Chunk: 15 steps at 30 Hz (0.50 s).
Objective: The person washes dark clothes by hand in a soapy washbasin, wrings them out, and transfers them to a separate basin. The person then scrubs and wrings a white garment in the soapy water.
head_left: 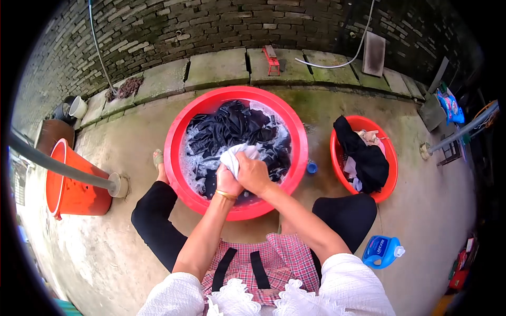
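A bunched white cloth (238,156) is gripped between my two hands above a large red basin (174,158). My left hand (229,180), with a gold bracelet at the wrist, has its fingers closed on the cloth. Pressed against it, my right hand (252,173) is also closed on the cloth; part of the fingers is hidden. Below them, dark wet clothes (229,126) lie in sudsy water in the basin. White foam (192,163) rings the clothes.
A smaller red basin (392,158) with dark and pale clothes (369,158) stands at right. A blue detergent bottle (380,252) and small blue cap (312,167) are on the concrete. At left are an orange-red bucket (79,184) and a metal pole (63,166); a brick wall (211,26) stands behind.
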Motion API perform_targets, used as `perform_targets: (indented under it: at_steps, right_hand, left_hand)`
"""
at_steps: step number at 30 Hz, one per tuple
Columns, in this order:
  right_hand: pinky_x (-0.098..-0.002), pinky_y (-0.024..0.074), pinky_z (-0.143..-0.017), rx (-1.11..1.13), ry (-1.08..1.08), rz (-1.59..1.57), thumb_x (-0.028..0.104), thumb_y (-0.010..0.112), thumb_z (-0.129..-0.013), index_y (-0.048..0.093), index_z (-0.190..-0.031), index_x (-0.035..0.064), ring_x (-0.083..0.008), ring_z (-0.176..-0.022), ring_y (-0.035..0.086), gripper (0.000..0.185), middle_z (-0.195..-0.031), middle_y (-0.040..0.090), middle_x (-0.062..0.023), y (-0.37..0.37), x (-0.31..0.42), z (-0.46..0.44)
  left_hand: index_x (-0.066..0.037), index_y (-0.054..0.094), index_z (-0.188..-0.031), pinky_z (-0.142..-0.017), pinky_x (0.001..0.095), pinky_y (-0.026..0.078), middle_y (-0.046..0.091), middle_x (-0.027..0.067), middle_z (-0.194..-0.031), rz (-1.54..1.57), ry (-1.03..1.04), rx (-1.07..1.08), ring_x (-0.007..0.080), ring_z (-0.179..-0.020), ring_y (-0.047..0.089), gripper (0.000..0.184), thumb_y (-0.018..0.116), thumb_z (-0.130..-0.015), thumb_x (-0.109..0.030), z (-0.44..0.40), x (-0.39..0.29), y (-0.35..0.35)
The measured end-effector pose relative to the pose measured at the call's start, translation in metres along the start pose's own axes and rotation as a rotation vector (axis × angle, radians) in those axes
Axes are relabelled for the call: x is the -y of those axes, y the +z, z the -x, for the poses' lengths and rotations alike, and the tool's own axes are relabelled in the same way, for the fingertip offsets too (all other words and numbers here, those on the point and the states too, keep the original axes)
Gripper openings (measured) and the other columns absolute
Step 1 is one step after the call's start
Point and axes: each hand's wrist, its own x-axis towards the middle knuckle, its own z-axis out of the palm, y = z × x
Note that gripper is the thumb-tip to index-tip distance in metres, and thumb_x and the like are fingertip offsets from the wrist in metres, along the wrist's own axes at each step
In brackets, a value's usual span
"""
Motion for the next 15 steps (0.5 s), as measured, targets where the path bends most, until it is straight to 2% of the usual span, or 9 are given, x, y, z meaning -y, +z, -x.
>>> perform_targets:
  at_steps: [3,4,5,8,9,10,12,13,15]
  right_hand:
    - [-0.0500,0.0466,-0.058,-0.091,0.196,0.052,0.020,0.050,-0.087,0.050,-0.087,0.0048,-0.0402,-0.065,0.062,0.015,-0.068,0.062,-0.0208,-0.026,-0.026,-0.032]
    - [-0.0493,0.0467,-0.060,-0.084,0.304,0.108,0.019,0.050,-0.087,0.051,-0.084,0.0051,-0.0388,-0.068,0.062,0.015,-0.071,0.063,-0.0199,-0.037,-0.036,-0.043]
    - [-0.0464,0.0479,-0.062,-0.123,0.331,0.061,0.019,0.052,-0.085,0.053,-0.083,0.0041,-0.0373,-0.068,0.062,0.015,-0.070,0.062,-0.0199,-0.043,-0.050,-0.049]
    - [-0.0341,0.0479,-0.069,0.093,0.431,-1.059,0.035,0.052,-0.090,0.060,-0.091,0.0052,-0.0205,-0.078,0.062,0.031,-0.082,0.065,-0.0067,-0.071,-0.065,-0.067]
    - [-0.0298,0.0464,-0.072,0.227,0.452,-1.222,0.042,0.049,-0.092,0.061,-0.093,0.0056,-0.0132,-0.082,0.060,0.038,-0.088,0.063,-0.0012,-0.090,-0.048,-0.070]
    - [-0.0298,0.0464,-0.072,0.227,0.445,-1.213,0.042,0.049,-0.092,0.061,-0.093,0.0056,-0.0132,-0.082,0.060,0.038,-0.088,0.063,-0.0012,-0.105,-0.036,-0.074]
    - [-0.0250,0.0428,-0.067,0.448,0.516,-1.131,0.042,0.052,-0.091,0.063,-0.087,0.0050,-0.0086,-0.074,0.056,0.039,-0.080,0.061,0.0006,-0.119,-0.022,-0.081]
    - [-0.0250,0.0428,-0.067,0.451,0.515,-1.128,0.042,0.052,-0.091,0.063,-0.087,0.0050,-0.0086,-0.074,0.056,0.039,-0.080,0.061,0.0006,-0.118,-0.022,-0.085]
    - [-0.0232,0.0368,-0.062,0.350,0.387,-1.072,0.029,0.061,-0.086,0.062,-0.076,0.0066,-0.0056,-0.068,0.048,0.025,-0.072,0.056,0.0039,-0.111,-0.024,-0.088]
  left_hand:
    - [-0.004,0.053,-0.119,-0.100,0.0463,0.037,0.054,0.0119,-0.125,0.203,-0.069,-0.062,0.0334,-0.114,0.050,0.044,0.034,-0.093,-0.034,0.001,-0.011,0.021]
    - [-0.006,0.053,-0.119,-0.098,0.0512,0.038,0.052,0.0121,-0.127,0.150,-0.124,0.025,0.0342,-0.115,0.049,0.044,0.034,-0.093,-0.036,0.006,-0.021,0.037]
    - [-0.007,0.052,-0.121,-0.096,0.0536,0.039,0.051,0.0128,-0.128,0.118,-0.133,-0.004,0.0355,-0.116,0.049,0.044,0.033,-0.093,-0.036,0.009,-0.030,0.058]
    - [-0.006,0.049,-0.125,-0.093,0.0572,0.041,0.049,0.0150,-0.129,0.044,-0.178,0.038,0.0392,-0.117,0.047,0.048,0.033,-0.092,-0.038,0.005,-0.054,0.097]
    - [-0.006,0.048,-0.127,-0.093,0.0584,0.041,0.049,0.0157,-0.129,0.040,-0.174,0.082,0.0394,-0.116,0.048,0.049,0.033,-0.092,-0.038,-0.001,-0.061,0.100]
    - [-0.006,0.049,-0.125,-0.093,0.0594,0.041,0.050,0.0152,-0.128,-0.030,-0.189,0.109,0.0388,-0.116,0.048,0.048,0.033,-0.092,-0.037,-0.008,-0.069,0.105]
    - [-0.005,0.050,-0.123,-0.092,0.0594,0.042,0.051,0.0148,-0.128,-0.014,-0.195,0.111,0.0376,-0.116,0.048,0.047,0.033,-0.092,-0.035,-0.017,-0.083,0.103]
    - [-0.005,0.053,-0.120,-0.091,0.0598,0.042,0.052,0.0137,-0.126,-0.040,-0.207,0.131,0.0357,-0.115,0.050,0.045,0.033,-0.092,-0.034,-0.021,-0.091,0.099]
    - [-0.004,0.054,-0.118,-0.091,0.0597,0.042,0.054,0.0143,-0.124,-0.090,-0.222,0.102,0.0351,-0.114,0.051,0.045,0.034,-0.091,-0.033,-0.031,-0.103,0.073]
